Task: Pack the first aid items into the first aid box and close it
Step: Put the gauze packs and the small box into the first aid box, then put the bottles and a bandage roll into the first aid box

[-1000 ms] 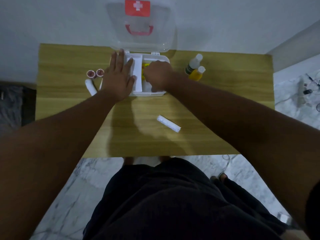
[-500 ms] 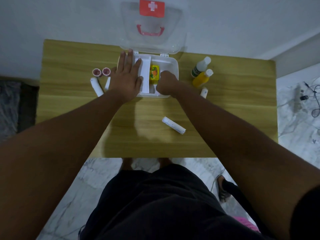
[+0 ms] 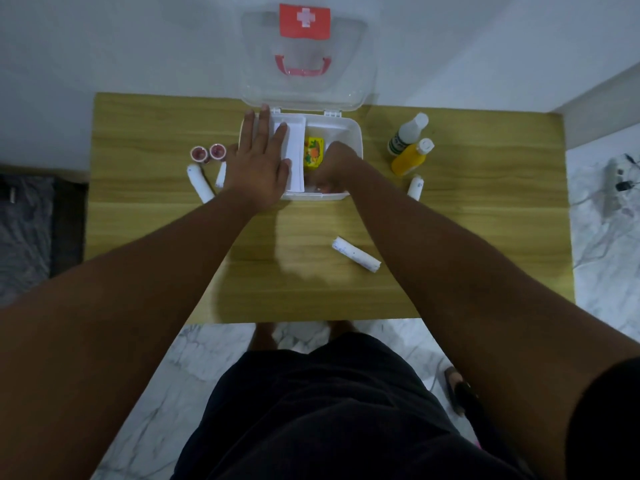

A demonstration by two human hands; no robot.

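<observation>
The white first aid box [image 3: 350, 130] stands open at the back of the wooden table [image 3: 145, 216], its clear lid [image 3: 301, 81] upright against the wall. My left hand [image 3: 263, 164] lies flat, fingers spread, on the box's left side. My right hand [image 3: 335, 166] reaches down into the front right compartment with curled fingers; what they hold, if anything, is hidden. A yellow packet [image 3: 313, 152] lies in the box. Outside it lie a white roll [image 3: 356, 254] in the middle, another roll [image 3: 415, 186] on the right, two rolls [image 3: 201, 184] on the left, and two red-capped jars [image 3: 207, 152].
A white bottle [image 3: 408, 133] and a yellow bottle [image 3: 412, 157] stand right of the box. The wall runs just behind the table. Marble floor and my legs show beyond the near edge, with cables [image 3: 616, 181] on the floor at the right.
My right hand has left the yellow packet in the box and moved toward the box's front right corner. My left hand has stayed flat on the box.
</observation>
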